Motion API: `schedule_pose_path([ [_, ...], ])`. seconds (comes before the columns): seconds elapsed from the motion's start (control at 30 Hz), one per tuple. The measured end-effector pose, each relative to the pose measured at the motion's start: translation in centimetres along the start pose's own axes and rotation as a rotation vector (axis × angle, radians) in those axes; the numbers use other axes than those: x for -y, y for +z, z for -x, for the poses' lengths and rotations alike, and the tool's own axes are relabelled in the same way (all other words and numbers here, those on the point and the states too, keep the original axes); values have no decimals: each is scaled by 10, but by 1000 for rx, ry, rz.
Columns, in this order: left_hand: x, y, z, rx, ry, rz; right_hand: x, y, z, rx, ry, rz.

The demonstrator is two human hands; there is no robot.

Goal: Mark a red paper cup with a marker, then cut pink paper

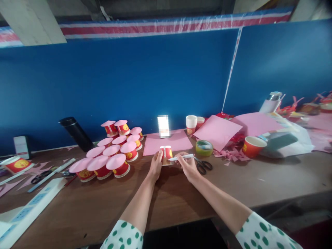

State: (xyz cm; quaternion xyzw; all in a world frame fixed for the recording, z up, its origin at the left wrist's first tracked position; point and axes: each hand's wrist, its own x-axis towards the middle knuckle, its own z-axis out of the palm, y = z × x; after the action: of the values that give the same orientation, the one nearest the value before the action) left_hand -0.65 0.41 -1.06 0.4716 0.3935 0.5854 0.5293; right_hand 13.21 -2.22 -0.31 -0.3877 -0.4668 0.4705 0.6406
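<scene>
In the middle of the table, my left hand point(156, 165) is closed on the left side of a red paper cup point(166, 155) with a yellow print, turned upside down. My right hand point(188, 166) grips a white pen point(183, 157), its tip pointing left at the cup's side. Whether the tip touches the cup I cannot tell. Black-handled scissors point(204, 167) lie just right of my right hand. Behind the cup a pink paper sheet point(153, 142) lies flat on the table. To the left stand several upturned red cups point(121, 169) topped with pink paper discs point(116, 161).
A roll of tape point(204, 148) sits right of the sheet, near white paper cups point(191, 123). Further right are a red paper bowl point(253, 147), pink scraps point(233, 154) and a flask point(271, 102). A black bottle point(77, 133) leans at the left against a blue partition point(124, 79).
</scene>
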Motion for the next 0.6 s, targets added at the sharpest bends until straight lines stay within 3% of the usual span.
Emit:
schedule_pose_path([
  [0.6,-2,1,1,-26,0,-23,-2,-2,0,17,-31,15],
])
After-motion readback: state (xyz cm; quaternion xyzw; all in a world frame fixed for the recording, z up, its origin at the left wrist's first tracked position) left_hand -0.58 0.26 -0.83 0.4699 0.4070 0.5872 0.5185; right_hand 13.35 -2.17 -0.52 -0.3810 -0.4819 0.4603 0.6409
